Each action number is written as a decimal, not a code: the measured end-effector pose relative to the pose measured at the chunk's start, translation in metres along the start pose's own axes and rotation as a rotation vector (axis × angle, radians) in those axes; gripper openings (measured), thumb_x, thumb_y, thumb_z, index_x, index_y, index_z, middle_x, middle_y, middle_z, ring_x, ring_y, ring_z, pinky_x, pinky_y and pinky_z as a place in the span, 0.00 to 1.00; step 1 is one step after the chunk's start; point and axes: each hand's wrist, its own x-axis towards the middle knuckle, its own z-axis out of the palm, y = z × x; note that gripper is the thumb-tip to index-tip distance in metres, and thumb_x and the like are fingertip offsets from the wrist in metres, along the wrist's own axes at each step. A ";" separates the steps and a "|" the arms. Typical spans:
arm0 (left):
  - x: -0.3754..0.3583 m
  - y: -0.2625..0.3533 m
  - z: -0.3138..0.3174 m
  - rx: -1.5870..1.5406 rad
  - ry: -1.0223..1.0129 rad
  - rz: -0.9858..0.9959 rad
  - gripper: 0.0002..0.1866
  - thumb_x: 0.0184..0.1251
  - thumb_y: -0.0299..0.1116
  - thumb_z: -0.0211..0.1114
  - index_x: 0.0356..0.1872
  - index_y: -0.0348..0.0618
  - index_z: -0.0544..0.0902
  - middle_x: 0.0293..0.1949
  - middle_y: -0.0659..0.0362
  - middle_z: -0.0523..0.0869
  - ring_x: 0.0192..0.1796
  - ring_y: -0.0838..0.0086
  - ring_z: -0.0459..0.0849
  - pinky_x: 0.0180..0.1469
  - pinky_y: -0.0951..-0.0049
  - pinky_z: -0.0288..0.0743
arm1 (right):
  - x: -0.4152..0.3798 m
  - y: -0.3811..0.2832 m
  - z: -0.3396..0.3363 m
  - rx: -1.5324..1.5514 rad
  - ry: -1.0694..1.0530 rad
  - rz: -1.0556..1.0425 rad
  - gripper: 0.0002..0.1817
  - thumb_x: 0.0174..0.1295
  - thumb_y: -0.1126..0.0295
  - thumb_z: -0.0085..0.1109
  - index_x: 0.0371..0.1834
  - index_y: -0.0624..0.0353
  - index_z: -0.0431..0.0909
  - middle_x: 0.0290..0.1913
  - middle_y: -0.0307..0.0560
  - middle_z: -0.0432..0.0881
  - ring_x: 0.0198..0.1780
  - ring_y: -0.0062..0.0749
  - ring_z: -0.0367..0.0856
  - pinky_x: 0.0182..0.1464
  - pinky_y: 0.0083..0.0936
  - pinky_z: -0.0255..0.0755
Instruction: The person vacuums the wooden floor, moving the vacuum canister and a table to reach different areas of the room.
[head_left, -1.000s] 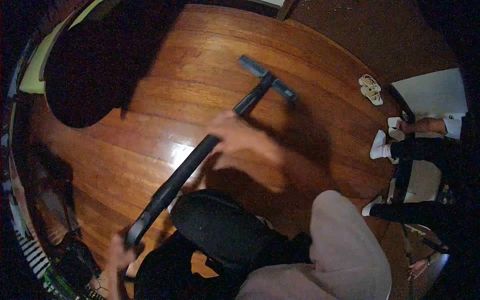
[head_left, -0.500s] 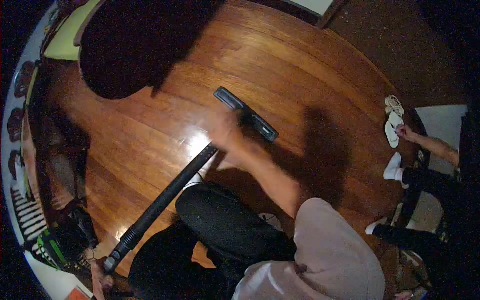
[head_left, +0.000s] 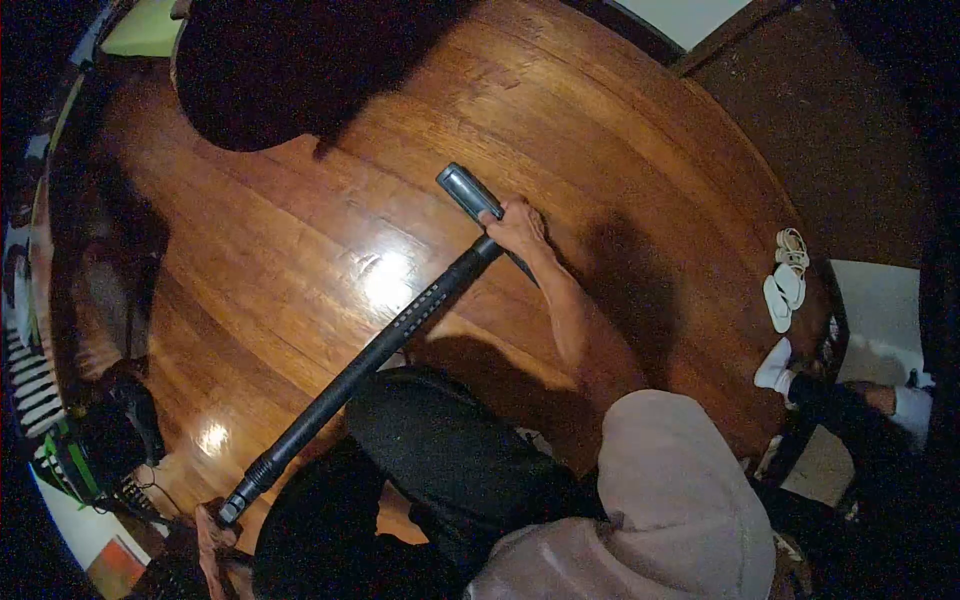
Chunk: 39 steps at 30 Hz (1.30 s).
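The right hand [head_left: 517,226] grips the vacuum wand [head_left: 380,345] just above its floor head [head_left: 468,190] – flat on the wooden floor [head_left: 620,150] – while the left hand [head_left: 212,530] closes on the wand's upper end, sweeping apparently midway.

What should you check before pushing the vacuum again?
1. Right hand on the floor nozzle: ok, it rests where the black wand meets the nozzle.
2. Left hand at the wand's lower end: cannot tell how firmly it holds; it is at the dark frame edge.
3. Nozzle flat on the wooden floor: ok, it appears to lie flat.
4. Floor ahead of the nozzle: ok, bare boards, though a dark shape lies further on.
5. White sandals and another person's socked foot: ok, off to the side, apart from the nozzle.
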 end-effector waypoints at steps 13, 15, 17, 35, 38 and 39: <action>0.039 -0.087 -0.007 0.102 0.054 0.054 0.22 0.68 0.50 0.52 0.46 0.40 0.78 0.33 0.58 0.81 0.30 0.68 0.79 0.31 0.70 0.76 | 0.042 0.031 0.037 -0.104 0.004 -0.141 0.19 0.53 0.54 0.67 0.33 0.61 0.84 0.32 0.60 0.84 0.37 0.51 0.84 0.41 0.42 0.76; 0.044 -0.095 -0.005 0.106 0.054 0.073 0.23 0.68 0.51 0.51 0.46 0.40 0.79 0.34 0.57 0.82 0.31 0.68 0.80 0.32 0.69 0.76 | 0.048 0.032 0.035 -0.121 -0.007 -0.156 0.18 0.54 0.54 0.66 0.33 0.61 0.84 0.32 0.59 0.84 0.36 0.51 0.84 0.41 0.42 0.76; 0.052 -0.107 0.000 0.107 0.043 0.095 0.24 0.69 0.52 0.50 0.46 0.40 0.79 0.34 0.57 0.83 0.31 0.68 0.80 0.32 0.69 0.76 | 0.068 0.045 0.034 -0.178 -0.145 -0.235 0.19 0.57 0.55 0.62 0.35 0.63 0.83 0.35 0.60 0.84 0.38 0.52 0.84 0.41 0.42 0.76; 0.055 -0.160 0.026 0.341 -0.001 0.224 0.12 0.37 0.25 0.63 0.29 0.38 0.75 0.22 0.61 0.76 0.20 0.73 0.72 0.21 0.69 0.68 | 0.067 0.017 0.053 -0.207 0.052 -0.119 0.30 0.39 0.49 0.68 0.41 0.62 0.82 0.46 0.62 0.82 0.50 0.56 0.80 0.51 0.42 0.74; 0.048 -0.123 0.034 0.407 -0.048 0.266 0.11 0.40 0.24 0.63 0.30 0.39 0.75 0.22 0.60 0.76 0.19 0.73 0.72 0.20 0.69 0.70 | 0.069 0.020 0.039 -0.029 -0.025 -0.201 0.24 0.32 0.58 0.72 0.31 0.63 0.80 0.26 0.50 0.79 0.31 0.40 0.80 0.36 0.34 0.73; 0.042 -0.111 0.040 0.333 -0.012 0.174 0.11 0.40 0.24 0.63 0.30 0.39 0.75 0.22 0.60 0.76 0.19 0.73 0.72 0.20 0.69 0.70 | 0.063 0.014 0.030 0.008 -0.083 -0.247 0.24 0.32 0.58 0.72 0.31 0.63 0.80 0.26 0.49 0.78 0.31 0.40 0.79 0.36 0.34 0.73</action>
